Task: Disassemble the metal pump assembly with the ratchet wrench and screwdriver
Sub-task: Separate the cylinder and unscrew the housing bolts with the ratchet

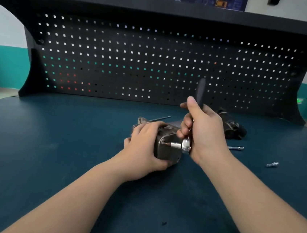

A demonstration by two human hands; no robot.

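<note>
The dark metal pump assembly [166,148] lies on the blue bench top [70,145], mid-table. My left hand [145,147] grips its left side and holds it down. My right hand [202,129] grips the ratchet wrench [186,147], whose black handle points up and is blurred. The chrome ratchet head carries a socket and bit that meet a fastener on the pump's right face. A thin screwdriver shaft [160,118] lies behind the pump; its handle is hidden.
A dark removed part [231,126] sits behind my right hand. Two loose silver bolts [236,148] [272,164] lie to the right on the bench. A small dark bit [164,223] lies near the front. The black pegboard [154,63] closes off the back.
</note>
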